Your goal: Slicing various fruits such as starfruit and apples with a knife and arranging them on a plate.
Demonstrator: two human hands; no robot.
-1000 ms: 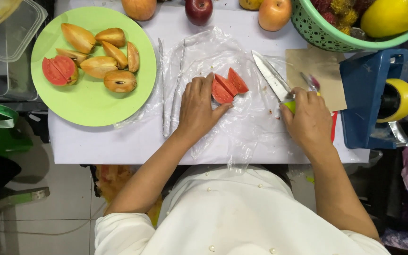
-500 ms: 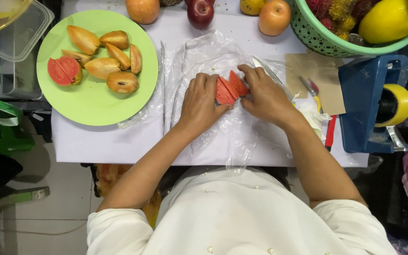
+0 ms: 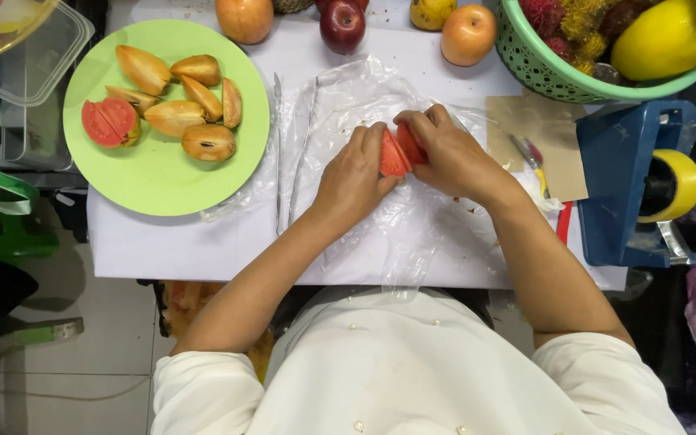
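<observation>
Red-fleshed fruit wedges point(image 3: 399, 151), two glossy pieces, sit pinched between both hands on the crinkled clear plastic sheet point(image 3: 412, 234). Left hand point(image 3: 354, 179) curls its fingers against one wedge; right hand point(image 3: 445, 153) cups the other. Left of the sheet, a smooth green round plate point(image 3: 163, 181) carries seven brown-skinned pieces.

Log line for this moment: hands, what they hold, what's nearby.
left hand: on red fruit wedges | right hand: on same wedges | surface: clear plastic sheet | nearby: green plate with cut fruit, tongs
</observation>
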